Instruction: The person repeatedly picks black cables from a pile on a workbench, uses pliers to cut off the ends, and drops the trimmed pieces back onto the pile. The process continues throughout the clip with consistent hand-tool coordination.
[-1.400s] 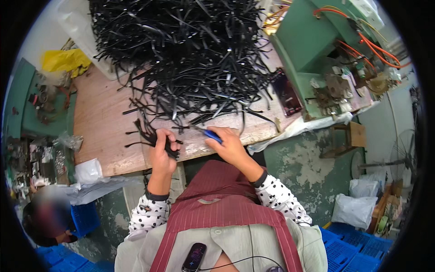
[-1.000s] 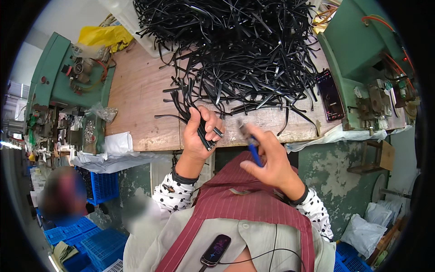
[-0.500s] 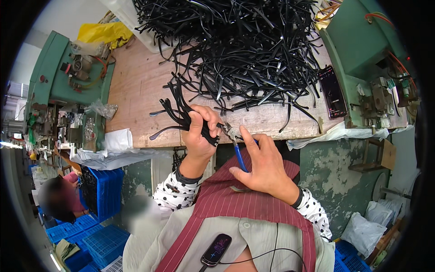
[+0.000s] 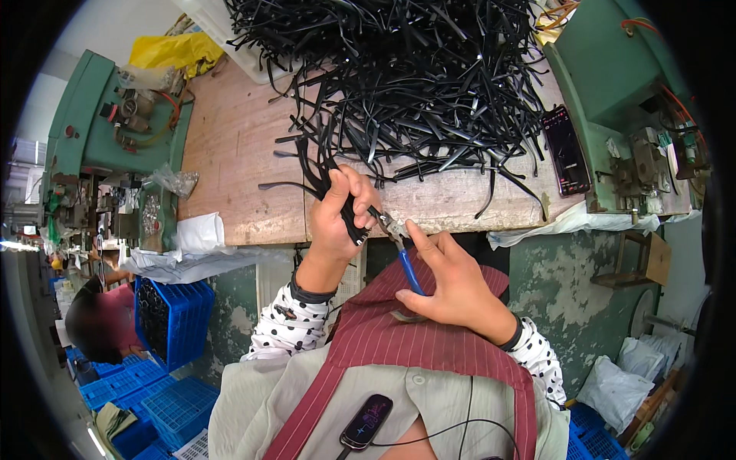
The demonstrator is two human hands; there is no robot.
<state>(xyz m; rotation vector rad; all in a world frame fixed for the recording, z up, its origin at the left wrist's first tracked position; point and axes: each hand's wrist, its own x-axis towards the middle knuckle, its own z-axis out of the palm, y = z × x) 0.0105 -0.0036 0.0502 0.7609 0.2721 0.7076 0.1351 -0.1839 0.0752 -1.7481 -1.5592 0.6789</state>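
Note:
My left hand (image 4: 343, 208) is closed around a bundle of black glasses temples (image 4: 313, 162); their curved tips fan out up and to the left. In my right hand (image 4: 454, 277) is a pair of pliers with blue handles (image 4: 409, 268), of cutter-like shape. The metal jaws (image 4: 389, 224) meet the end of one temple beside my left fingertips. Exactly what the jaws grip is too small to tell. Just beyond both hands, a large heap of loose black temples (image 4: 429, 107) covers the wooden table (image 4: 238, 153).
A phone (image 4: 566, 149) lies right of the heap. Green machines stand at the left (image 4: 115, 130) and right (image 4: 613, 69) table ends. White plastic sheeting (image 4: 192, 264) hangs over the front edge. At lower left are blue crates (image 4: 180, 322) and another person (image 4: 107, 322).
The temple bundle has turned more upright in my left hand, its tips swinging up and right. My right hand and the pliers have shifted slightly downward and right.

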